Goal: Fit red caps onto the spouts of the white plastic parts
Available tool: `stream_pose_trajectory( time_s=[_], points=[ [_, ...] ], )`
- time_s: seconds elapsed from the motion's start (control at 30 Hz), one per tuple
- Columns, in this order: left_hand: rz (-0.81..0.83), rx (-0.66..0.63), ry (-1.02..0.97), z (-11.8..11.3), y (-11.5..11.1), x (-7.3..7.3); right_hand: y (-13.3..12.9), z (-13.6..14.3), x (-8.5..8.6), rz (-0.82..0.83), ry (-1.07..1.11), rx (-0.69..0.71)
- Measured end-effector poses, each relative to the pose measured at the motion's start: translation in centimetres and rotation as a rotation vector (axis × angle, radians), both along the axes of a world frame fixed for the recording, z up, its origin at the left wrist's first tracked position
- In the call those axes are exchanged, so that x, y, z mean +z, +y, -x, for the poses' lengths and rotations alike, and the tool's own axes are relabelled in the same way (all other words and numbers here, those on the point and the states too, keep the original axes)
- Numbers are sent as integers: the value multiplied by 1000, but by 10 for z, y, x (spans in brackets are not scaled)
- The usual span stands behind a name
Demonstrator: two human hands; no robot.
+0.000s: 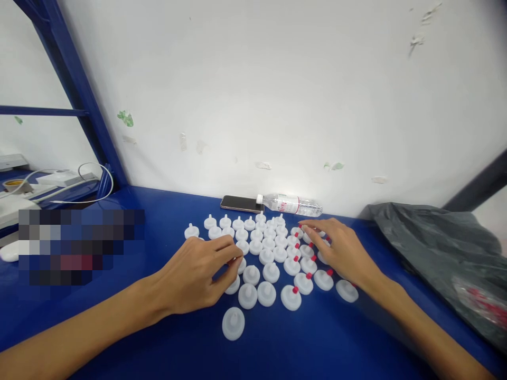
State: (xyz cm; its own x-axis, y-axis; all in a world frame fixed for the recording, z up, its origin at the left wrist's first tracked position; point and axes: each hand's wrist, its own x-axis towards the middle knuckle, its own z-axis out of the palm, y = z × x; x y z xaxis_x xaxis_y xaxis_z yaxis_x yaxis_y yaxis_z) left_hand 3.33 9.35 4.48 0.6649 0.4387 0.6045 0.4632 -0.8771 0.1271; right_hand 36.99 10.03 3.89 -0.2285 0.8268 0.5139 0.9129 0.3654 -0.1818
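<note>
Several white round caps with short spouts (247, 296) stand on the blue table (170, 343). Those on the right side carry small red tips, such as the white cap with a red tip (291, 298). My left hand (204, 269) is over the left part of the group, thumb and forefinger pinched together beside a white cap; what they hold, if anything, is too small to name. My right hand (336, 248) reaches over the right part, its thumb and forefinger close together at a red tip (300, 227) near the back of the group.
Behind the caps lie a phone (241, 203) and a clear plastic bottle (295, 205), near the white wall (253, 105). A dark grey plastic bag (428, 243) covers the right side. White cables (106, 184) and a blue frame (79, 95) are at left.
</note>
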Motion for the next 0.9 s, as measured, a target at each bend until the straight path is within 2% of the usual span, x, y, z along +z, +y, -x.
stream_pose_trajectory(
  time_s=[0.13, 0.3, 0.43, 0.5, 0.57, 0.67, 0.73, 0.8, 0.9],
  points=[
    [5, 2, -12, 1, 0, 0, -8, 7, 7, -21, 10, 55],
    [1, 2, -7, 0, 0, 1, -27, 27, 13, -28, -40, 283],
    [30, -16, 14, 0, -1, 8, -41, 44, 13, 32, -76, 426],
    [164, -48, 10, 2, -1, 17, -47, 50, 14, 64, -76, 473],
    [406, -60, 69, 9, 1, 31, -52, 55, 15, 70, -75, 502],
    [800, -6, 342, 27, 7, 55, -56, 59, 17, 37, -88, 530],
    [1068, 84, 526, 40, 12, 66, -57, 60, 17, 16, -108, 538],
    [1166, 143, 621, 49, 17, 72, -58, 61, 17, 11, -123, 541],
    [1205, 145, 674, 52, 20, 69, -57, 62, 13, 9, -115, 546]
  ],
)
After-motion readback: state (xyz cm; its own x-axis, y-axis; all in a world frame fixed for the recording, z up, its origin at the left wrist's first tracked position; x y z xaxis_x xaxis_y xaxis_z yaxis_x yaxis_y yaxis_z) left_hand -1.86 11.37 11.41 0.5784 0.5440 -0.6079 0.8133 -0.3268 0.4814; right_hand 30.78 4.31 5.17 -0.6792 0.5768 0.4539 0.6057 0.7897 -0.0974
